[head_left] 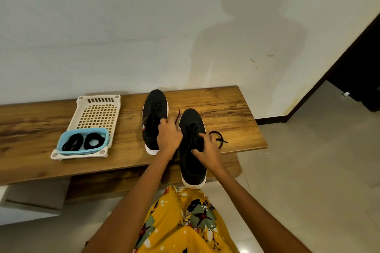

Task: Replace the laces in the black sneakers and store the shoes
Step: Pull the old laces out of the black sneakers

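left hand (169, 136): fingers pinch lace (176, 116) beside near sneaker (192, 146) | right hand (207, 148): fingers curled, gripping its laced top

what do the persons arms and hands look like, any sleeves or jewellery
Both forearms are bare from the bottom edge of the picture up to the wrists, with no sleeves in view. The left hand and right hand wear no gloves; no watch, bracelet or ring can be made out. Fingernails are too small to judge.

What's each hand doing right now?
Left hand: pinching a lace end of the near sneaker.
Right hand: gripping that sneaker's laced top.
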